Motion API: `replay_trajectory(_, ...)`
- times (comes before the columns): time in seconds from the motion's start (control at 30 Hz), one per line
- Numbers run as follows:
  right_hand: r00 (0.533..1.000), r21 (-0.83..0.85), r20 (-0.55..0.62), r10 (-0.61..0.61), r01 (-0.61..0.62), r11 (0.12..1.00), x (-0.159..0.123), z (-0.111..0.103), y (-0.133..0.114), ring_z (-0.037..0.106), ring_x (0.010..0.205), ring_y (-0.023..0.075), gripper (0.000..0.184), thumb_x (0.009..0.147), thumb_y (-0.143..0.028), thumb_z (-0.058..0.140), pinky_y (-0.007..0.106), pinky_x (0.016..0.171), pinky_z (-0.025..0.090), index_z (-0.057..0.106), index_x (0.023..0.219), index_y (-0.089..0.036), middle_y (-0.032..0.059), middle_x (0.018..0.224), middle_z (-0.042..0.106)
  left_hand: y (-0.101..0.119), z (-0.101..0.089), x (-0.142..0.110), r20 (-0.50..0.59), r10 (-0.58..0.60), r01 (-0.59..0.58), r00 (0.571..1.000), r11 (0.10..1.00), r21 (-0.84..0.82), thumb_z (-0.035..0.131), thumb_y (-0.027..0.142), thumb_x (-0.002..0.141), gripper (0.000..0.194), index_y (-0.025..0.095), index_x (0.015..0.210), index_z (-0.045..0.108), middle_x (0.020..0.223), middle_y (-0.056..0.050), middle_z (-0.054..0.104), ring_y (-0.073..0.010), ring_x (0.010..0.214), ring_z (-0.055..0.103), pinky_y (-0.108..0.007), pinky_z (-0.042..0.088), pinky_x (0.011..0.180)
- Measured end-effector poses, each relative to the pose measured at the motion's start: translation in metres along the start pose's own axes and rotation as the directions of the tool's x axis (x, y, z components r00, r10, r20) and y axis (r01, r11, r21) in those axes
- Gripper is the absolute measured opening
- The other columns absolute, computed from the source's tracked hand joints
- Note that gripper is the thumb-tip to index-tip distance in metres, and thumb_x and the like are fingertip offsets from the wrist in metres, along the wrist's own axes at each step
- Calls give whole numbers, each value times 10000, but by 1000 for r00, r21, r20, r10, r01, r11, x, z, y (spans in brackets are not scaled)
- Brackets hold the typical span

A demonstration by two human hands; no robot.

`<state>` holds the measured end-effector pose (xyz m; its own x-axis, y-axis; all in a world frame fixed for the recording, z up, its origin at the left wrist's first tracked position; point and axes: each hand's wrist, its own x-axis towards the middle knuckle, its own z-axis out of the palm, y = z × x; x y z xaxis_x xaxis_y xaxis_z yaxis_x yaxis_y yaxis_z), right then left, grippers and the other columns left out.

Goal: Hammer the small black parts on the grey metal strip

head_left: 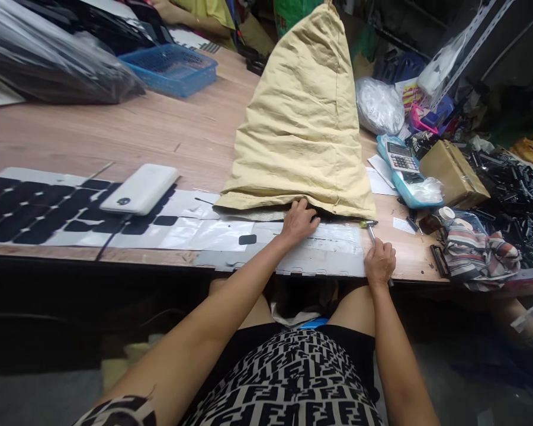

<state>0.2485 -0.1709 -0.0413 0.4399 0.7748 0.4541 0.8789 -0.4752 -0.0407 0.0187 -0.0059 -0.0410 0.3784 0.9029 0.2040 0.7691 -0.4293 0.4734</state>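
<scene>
A pale yellow cloth cover (302, 124) rises to a peak, with its open hem toward me. At the middle of that hem is my left hand (299, 220), fingers curled in; what they pinch is hidden. My right hand (380, 261) is closed around the handle of a small hammer (370, 225), its head pointing away from me, just off the cover's right corner. Between my hands and the table's front edge lies a flat whitish board (324, 260), partly covered by clear film.
To the left a white power bank (140, 188) rests on a dark solar panel (22, 210). Behind are a blue basket (173, 68) and plastic-wrapped goods (53, 59). Rightward are a calculator (402, 157), a cardboard box (453, 174), a striped cloth (479, 257) and piled black parts (515, 201).
</scene>
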Motion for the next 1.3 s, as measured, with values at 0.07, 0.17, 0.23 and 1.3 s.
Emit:
replay_trajectory(0.07,1000,-4,1,2,-2,1000,0,0,0,457,877,218,338,961,-179,458,324,722,361,685,1209,-213,82,956,560,-3,3,-16,-17,72,-72,997,997,-33,569,339,916,279,186,1036,770,1233,-151,549,-335,1087,542,-466,495,914)
replay_trajectory(0.17,1000,-10,7,2,-2,1000,0,0,0,466,880,219,341,959,-181,468,322,721,358,685,1221,-213,83,963,572,-9,7,-36,-42,160,-164,986,983,-89,562,305,930,272,220,1088,766,1237,-127,561,-301,1075,558,-468,482,962)
replay_trajectory(0.23,1000,-12,9,1,-1,1000,1,0,0,467,879,218,338,956,-183,477,321,721,356,685,1222,-210,83,968,574,-13,8,-44,-47,203,-208,978,970,-127,571,299,930,259,233,1089,764,1227,-114,570,-289,1090,562,-462,481,980)
replay_trajectory(1.3,985,616,166,-52,-63,785,-28,-59,-20,614,935,214,382,979,-358,488,339,854,513,711,1228,-174,95,1014,644,-15,-3,-75,77,113,-92,991,968,-234,739,401,840,219,265,1005,788,913,-36,702,-248,953,596,-405,380,870)
